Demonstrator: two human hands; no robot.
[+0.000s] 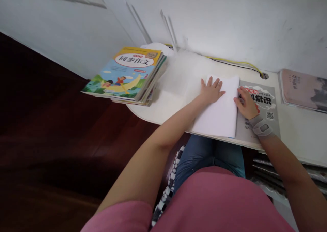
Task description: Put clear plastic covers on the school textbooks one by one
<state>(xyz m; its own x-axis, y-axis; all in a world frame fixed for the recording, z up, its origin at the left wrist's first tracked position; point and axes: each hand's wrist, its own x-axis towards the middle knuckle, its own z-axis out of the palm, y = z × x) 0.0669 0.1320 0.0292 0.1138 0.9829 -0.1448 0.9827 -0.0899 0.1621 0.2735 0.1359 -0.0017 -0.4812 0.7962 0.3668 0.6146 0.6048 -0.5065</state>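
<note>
A white sheet of paper [217, 119], which looks folded over, lies at the desk's front edge and partly covers a grey book [273, 128]. My left hand [211, 91] rests flat on the upper part of the paper with its fingers spread. At the paper's right edge is my right hand [246, 104], over the grey book. Its thumb and fingers are apart and slightly bent, with the fingertips by the paper's edge. A wristband circles my right wrist.
On the white desk's [153, 114] left end stands a stack of books [125, 73], overhanging its edge. A pink book [301, 90] lies at the right. Yellow and black cables [235, 61] run along the wall to a cable hole [264, 76].
</note>
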